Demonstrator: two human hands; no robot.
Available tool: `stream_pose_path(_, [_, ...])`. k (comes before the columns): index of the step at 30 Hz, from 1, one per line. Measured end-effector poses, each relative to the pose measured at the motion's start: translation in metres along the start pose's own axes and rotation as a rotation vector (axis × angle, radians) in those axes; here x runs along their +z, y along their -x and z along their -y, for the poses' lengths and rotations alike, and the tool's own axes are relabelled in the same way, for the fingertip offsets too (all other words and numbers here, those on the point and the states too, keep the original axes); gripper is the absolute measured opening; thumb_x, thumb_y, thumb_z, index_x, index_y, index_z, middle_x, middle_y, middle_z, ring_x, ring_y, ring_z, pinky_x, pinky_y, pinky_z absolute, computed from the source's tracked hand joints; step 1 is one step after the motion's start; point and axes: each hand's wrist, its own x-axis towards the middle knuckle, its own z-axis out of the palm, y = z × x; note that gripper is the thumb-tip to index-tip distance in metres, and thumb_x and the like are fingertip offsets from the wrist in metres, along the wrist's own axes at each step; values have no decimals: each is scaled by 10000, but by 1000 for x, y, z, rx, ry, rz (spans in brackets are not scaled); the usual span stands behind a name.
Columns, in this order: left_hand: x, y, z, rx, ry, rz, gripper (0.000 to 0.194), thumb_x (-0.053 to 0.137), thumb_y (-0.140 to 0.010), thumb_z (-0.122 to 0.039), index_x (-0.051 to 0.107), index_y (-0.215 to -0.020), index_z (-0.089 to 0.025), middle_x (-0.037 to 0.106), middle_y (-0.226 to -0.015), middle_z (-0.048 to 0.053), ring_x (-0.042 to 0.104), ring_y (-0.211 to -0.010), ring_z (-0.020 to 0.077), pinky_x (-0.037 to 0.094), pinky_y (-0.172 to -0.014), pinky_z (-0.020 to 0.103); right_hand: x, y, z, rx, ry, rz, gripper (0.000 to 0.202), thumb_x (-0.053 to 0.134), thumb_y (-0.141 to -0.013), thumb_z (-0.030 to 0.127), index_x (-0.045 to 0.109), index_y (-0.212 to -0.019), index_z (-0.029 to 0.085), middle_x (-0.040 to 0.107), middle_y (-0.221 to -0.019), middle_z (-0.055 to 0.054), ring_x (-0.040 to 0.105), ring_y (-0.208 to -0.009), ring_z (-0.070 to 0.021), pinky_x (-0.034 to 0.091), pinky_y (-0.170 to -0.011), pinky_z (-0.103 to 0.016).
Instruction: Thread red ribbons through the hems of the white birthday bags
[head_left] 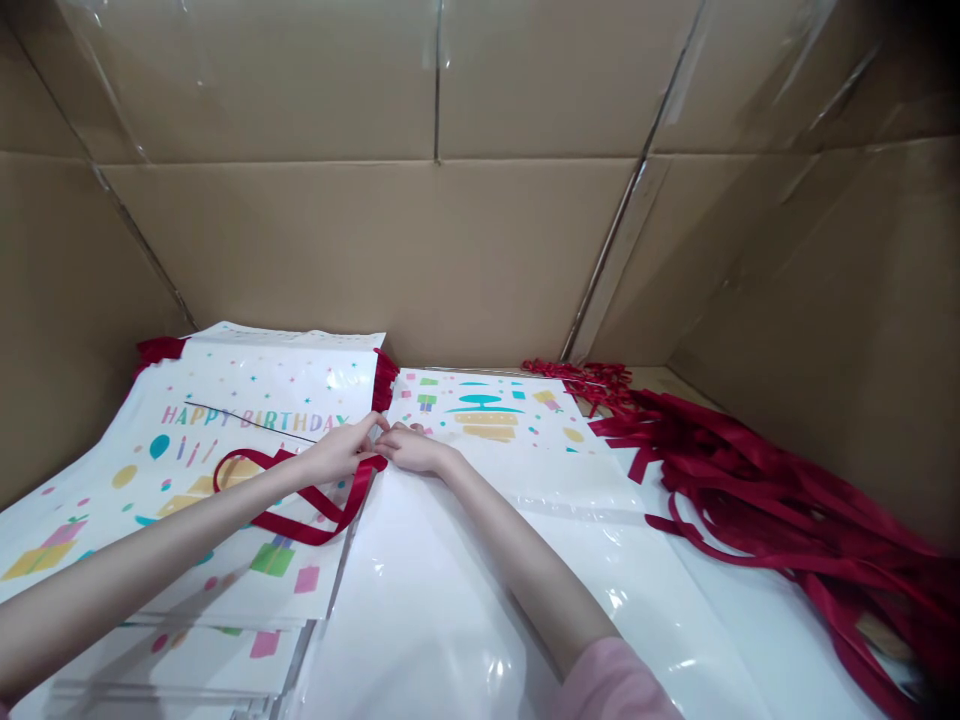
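My left hand is closed, with a red ribbon looping down from its fingers over the printed sheets. A thin dark stick or wire runs leftward from this hand; whether it is gripped is unclear. Fingertips meeting the left ones, my right hand is pinched at the left edge of a glossy white bag or sheet. What lies between the right fingers is hidden. Colourful print shows on the far end of that white piece. Under my left forearm lies a stack of "Happy Birthday" printed bags or sheets.
A heap of loose red ribbons spreads along the right side. Knotted red ribbon ends lie behind it. More red ribbon sticks out beside the printed stack. Tall cardboard walls enclose the back and both sides.
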Motion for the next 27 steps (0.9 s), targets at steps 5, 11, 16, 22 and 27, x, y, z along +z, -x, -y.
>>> stream_pose_path(5, [-6,-6,3,-156,368,212,355,406,-863,-387,309,-1140,-188,516,-570,-49,482,-493,122,351,-518,215,2,-2,0,3,30,1,317,308,-899,214,620,-956,194,538,-1137,-115,378,-1149,-285,210,-965,-590])
stream_pose_path(11, [-8,-7,5,-104,398,229,559,626,-711,-333,299,-1145,-204,397,-517,-114,351,-444,76,257,-470,182,-3,-1,-2,-22,28,11,297,323,-903,231,619,-903,203,560,-1085,-91,376,-1152,-277,192,-972,-607])
stream_pose_path(16, [-15,0,0,-51,84,30,553,627,-661,-195,344,-1135,-232,511,-597,-88,501,-563,113,335,-550,191,-6,2,0,5,-5,-11,315,310,-925,277,599,-838,187,583,-1013,-80,385,-1156,-268,197,-1000,-575])
stream_pose_path(22, [-4,1,-6,-24,-105,-126,531,594,-670,-133,370,-1136,-251,507,-617,-79,540,-608,137,322,-544,192,-4,0,3,-2,-3,-4,295,330,-898,235,613,-829,190,597,-1010,-77,397,-1127,-266,238,-974,-542])
stream_pose_path(27, [19,-2,-6,34,-93,-249,581,475,-638,-22,361,-1169,-231,520,-767,-29,541,-696,146,364,-603,209,-6,2,4,7,-3,-14,299,326,-876,191,625,-878,194,602,-1011,-73,436,-1082,-259,274,-953,-514])
